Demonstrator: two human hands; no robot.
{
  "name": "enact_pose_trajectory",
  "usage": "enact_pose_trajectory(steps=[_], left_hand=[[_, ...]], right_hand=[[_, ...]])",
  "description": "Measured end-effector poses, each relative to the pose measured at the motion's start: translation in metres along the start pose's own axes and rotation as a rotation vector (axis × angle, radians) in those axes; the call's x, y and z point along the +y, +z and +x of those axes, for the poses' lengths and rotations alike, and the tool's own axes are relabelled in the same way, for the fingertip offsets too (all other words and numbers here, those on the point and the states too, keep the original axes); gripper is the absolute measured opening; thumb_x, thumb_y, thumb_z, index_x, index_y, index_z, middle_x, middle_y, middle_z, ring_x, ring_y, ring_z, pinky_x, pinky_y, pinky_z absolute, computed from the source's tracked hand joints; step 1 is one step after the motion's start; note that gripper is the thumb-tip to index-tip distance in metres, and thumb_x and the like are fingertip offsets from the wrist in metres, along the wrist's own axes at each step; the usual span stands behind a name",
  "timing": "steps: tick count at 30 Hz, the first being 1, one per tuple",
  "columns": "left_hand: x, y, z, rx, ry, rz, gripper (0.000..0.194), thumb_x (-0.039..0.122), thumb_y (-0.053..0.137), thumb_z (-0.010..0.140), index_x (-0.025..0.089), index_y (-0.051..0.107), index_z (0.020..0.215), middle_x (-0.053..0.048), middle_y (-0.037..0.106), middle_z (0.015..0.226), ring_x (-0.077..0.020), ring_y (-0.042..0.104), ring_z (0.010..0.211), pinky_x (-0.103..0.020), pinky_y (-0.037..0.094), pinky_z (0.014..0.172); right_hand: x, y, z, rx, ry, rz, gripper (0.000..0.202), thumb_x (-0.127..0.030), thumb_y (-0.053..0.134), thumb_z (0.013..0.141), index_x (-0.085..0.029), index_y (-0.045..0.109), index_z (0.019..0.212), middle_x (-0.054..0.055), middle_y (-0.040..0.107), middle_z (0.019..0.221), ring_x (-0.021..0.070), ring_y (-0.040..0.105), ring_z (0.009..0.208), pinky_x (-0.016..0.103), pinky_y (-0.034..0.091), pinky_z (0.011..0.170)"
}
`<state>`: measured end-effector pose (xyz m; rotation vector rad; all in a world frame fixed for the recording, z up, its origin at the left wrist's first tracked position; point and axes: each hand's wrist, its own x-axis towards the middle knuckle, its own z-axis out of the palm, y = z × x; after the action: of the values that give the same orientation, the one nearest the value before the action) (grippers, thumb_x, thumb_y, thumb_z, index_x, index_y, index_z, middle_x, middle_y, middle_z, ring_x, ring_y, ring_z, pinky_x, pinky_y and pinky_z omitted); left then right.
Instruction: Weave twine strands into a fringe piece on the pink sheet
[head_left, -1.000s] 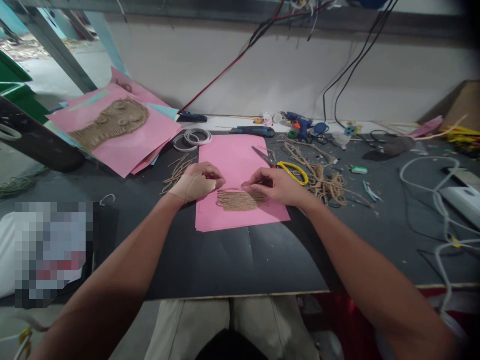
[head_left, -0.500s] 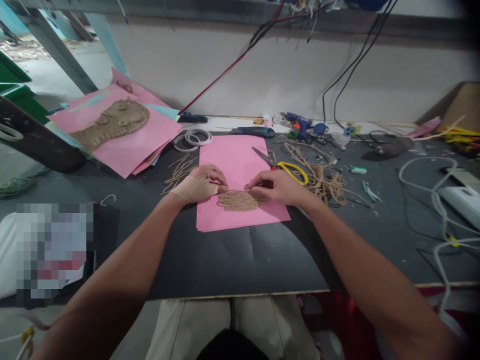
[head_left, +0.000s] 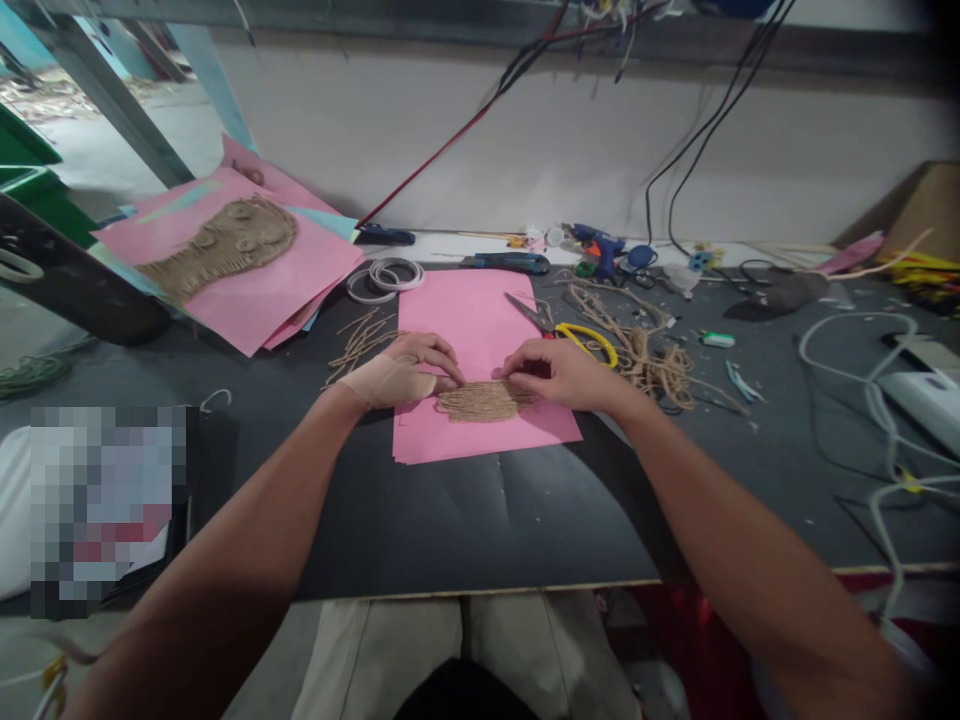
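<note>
1. The left hand (head_left: 394, 376), fingers bent, touches the upper left edge of the twine patch (head_left: 484, 404), seemingly steadying it.
2. The right hand (head_left: 562, 372) curls at its upper right, perhaps aligning strands; whether either pinches twine, one cannot tell.
3. The patch lies flat on pink paper (head_left: 465, 310).
4. Scissors (head_left: 527, 313) and loose twine (head_left: 651, 368) sit beside the right hand, within easy reach.

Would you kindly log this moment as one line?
left hand: at top left of twine panel | right hand: at its top right | pink paper: under panel | yellow-handled scissors: beyond right hand
</note>
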<state>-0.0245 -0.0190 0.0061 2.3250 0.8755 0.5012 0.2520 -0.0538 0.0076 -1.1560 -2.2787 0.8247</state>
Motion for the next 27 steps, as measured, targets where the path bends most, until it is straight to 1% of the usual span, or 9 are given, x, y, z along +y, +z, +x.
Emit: enact_pose_trajectory(steps=[3,5,11,17,22,27], left_hand=[[0.0022,0.0006,-0.0005,0.007,0.025,0.063,0.015,0.024,0.067,0.083,0.028,0.082,0.081,-0.005,0.076,0.101,-0.0204,0.068,0.099,-0.039,0.047,0.101],[0.0045,0.0007,-0.0006,-0.001,0.031,0.075,0.017,0.023,0.066,0.085,0.028,0.082,0.081,-0.006,0.077,0.099,-0.0209,0.067,0.102,-0.039,0.048,0.101],[0.0074,0.0006,0.0004,-0.022,-0.012,0.042,0.017,0.021,0.065,0.084,0.026,0.08,0.077,-0.005,0.078,0.096,-0.021,0.067,0.103,-0.035,0.051,0.096],[0.004,0.002,0.0005,0.004,0.06,0.066,0.021,0.021,0.063,0.084,0.028,0.08,0.076,-0.003,0.079,0.091,-0.0211,0.067,0.103,-0.037,0.049,0.096],[0.0041,0.0019,0.0,-0.006,0.022,0.078,0.019,0.022,0.064,0.084,0.028,0.08,0.077,-0.003,0.079,0.094,-0.0218,0.066,0.106,-0.039,0.046,0.101],[0.0066,0.0015,-0.0004,-0.016,0.001,0.128,0.018,0.025,0.064,0.086,0.028,0.08,0.078,-0.004,0.079,0.097,-0.0212,0.065,0.106,-0.039,0.044,0.103]], right_hand=[[0.0008,-0.0022,-0.0008,-0.014,0.009,0.047,0.016,-0.026,0.064,0.089,-0.02,0.075,0.099,0.005,0.079,0.098,0.018,0.071,0.084,0.031,0.053,0.075],[0.0007,-0.0036,-0.0013,-0.02,0.015,0.051,0.015,-0.025,0.064,0.089,-0.021,0.076,0.097,0.004,0.079,0.099,0.0185,0.071,0.086,0.031,0.053,0.078],[0.0009,-0.006,-0.001,-0.058,-0.042,-0.021,0.02,-0.022,0.063,0.089,-0.025,0.079,0.1,0.005,0.077,0.099,0.0198,0.07,0.091,0.034,0.052,0.084],[0.0041,-0.0057,-0.0004,-0.07,-0.062,-0.029,0.023,-0.021,0.061,0.09,-0.027,0.08,0.101,0.005,0.075,0.096,0.0193,0.069,0.089,0.032,0.051,0.081],[0.0044,-0.0063,-0.0016,-0.081,-0.054,-0.053,0.026,-0.019,0.06,0.088,-0.027,0.08,0.103,0.004,0.073,0.096,0.018,0.068,0.087,0.032,0.051,0.081],[0.0025,-0.0096,-0.0035,-0.099,-0.058,-0.066,0.033,-0.012,0.058,0.084,-0.025,0.08,0.105,0.006,0.071,0.096,0.0193,0.067,0.086,0.033,0.051,0.078]])
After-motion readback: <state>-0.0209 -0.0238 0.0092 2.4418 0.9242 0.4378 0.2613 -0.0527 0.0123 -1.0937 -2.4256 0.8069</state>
